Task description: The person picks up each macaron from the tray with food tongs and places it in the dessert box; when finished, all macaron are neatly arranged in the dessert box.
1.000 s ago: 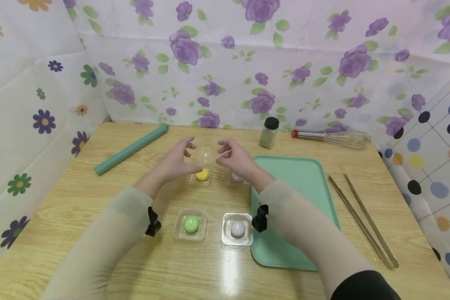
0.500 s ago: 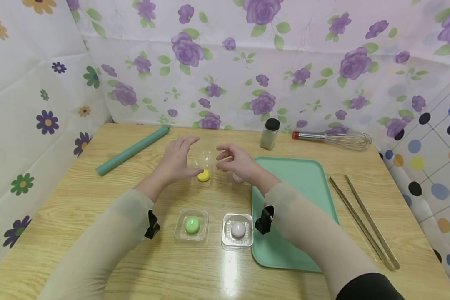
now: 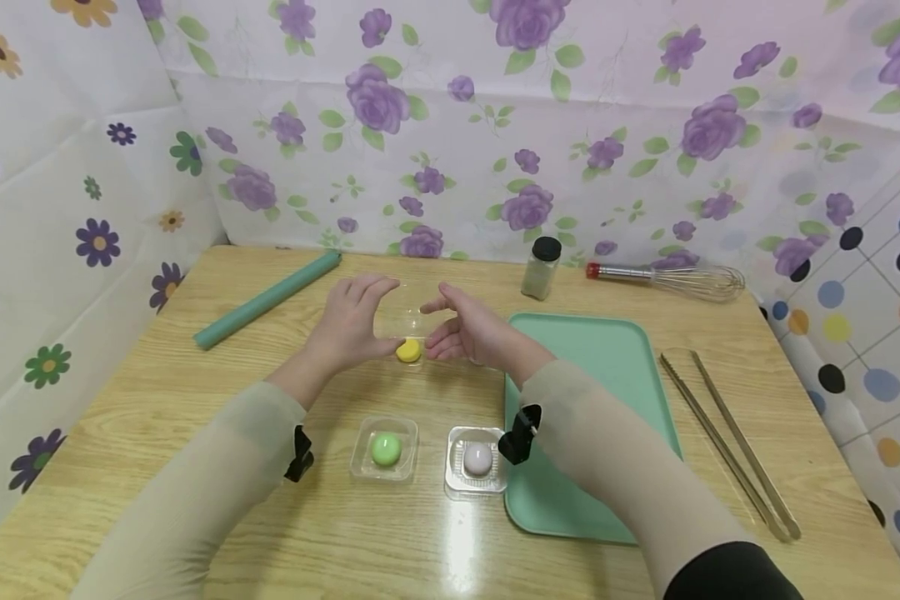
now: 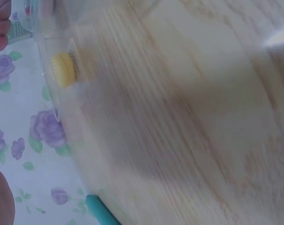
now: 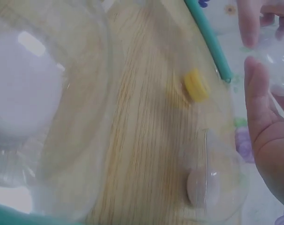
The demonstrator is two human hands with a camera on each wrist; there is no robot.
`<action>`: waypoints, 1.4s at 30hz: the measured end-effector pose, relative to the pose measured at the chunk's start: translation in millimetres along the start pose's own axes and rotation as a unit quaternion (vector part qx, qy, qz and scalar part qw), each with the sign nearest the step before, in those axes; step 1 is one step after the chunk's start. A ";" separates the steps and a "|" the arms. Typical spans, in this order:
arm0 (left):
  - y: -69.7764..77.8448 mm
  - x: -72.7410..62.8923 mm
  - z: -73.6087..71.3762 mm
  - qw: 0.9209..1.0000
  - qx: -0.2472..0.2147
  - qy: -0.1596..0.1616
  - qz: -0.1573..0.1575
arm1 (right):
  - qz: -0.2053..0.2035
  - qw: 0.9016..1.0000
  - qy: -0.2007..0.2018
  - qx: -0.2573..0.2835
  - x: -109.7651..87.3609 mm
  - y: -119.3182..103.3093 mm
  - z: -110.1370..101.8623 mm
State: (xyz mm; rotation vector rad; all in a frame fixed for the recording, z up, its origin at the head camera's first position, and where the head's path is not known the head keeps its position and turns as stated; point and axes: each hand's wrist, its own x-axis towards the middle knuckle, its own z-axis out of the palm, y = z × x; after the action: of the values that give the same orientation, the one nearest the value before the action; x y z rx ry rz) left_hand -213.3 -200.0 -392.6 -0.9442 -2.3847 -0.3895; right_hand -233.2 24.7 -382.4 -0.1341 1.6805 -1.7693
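Note:
In the head view a clear plastic lid (image 3: 408, 321) hangs just above a small yellow ball (image 3: 408, 351) that sits on a clear base on the wooden table. My left hand (image 3: 356, 323) holds the lid's left side and my right hand (image 3: 459, 327) its right side, thumbs low and fingers nearly straight. The right wrist view shows the yellow ball (image 5: 196, 85), the lid (image 5: 278, 54) by my thumb, and a pale pink ball under a clear dome (image 5: 203, 187). The left wrist view is blurred, but the yellow ball (image 4: 63, 69) shows in it.
Near me stand a green ball in a clear tray (image 3: 385, 450) and a pink ball in a clear tray (image 3: 477, 458). A mint tray (image 3: 607, 375) lies to the right, with tongs (image 3: 727, 442) beyond it. A teal roller (image 3: 266, 298), a spice jar (image 3: 542, 267) and a whisk (image 3: 675, 277) lie along the back.
Both hands have lowered the clear lid towards the yellow ball and moved closer together. Their fingers have straightened from a curled pinch.

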 end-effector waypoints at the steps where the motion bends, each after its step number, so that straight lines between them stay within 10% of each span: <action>1: -0.3 -0.1 0.2 1.000 0.007 0.008 0.013 | 0.007 1.000 -0.002 0.001 -0.2 -0.7 0.8; 8: 0.5 -1.5 -0.4 0.997 0.023 0.026 0.064 | 0.027 1.000 0.006 -0.013 0.6 -2.3 3.3; 13: 5.3 -4.0 -8.4 0.991 -0.086 -0.067 -0.078 | -0.007 0.996 0.027 -0.081 1.0 -1.6 4.1; 18: 2.8 -2.8 -14.5 0.945 -0.193 -0.159 -0.212 | -0.071 0.987 0.029 -0.143 1.3 1.3 0.8; 25: -4.7 -2.6 -18.0 0.868 -0.326 -0.239 -0.289 | -0.121 0.969 0.022 -0.213 1.0 5.3 -2.3; 29: -6.2 -2.7 -19.7 0.847 -0.340 -0.257 -0.318 | -0.141 0.957 0.023 -0.253 2.1 6.6 -3.1; 37: -7.1 -3.0 -18.4 0.857 -0.305 -0.243 -0.338 | -0.156 0.927 0.029 -0.341 2.7 5.7 -2.0; 42: -5.1 -4.1 -17.2 0.874 -0.281 -0.242 -0.315 | -0.162 0.880 0.034 -0.444 0.9 3.9 0.2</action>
State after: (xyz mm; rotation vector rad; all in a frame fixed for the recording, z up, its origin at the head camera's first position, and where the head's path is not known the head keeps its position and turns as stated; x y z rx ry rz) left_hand -207.9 -213.6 -381.3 -0.4730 -3.0986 -1.2810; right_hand -232.3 24.3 -386.2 -0.8014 2.5189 -1.0623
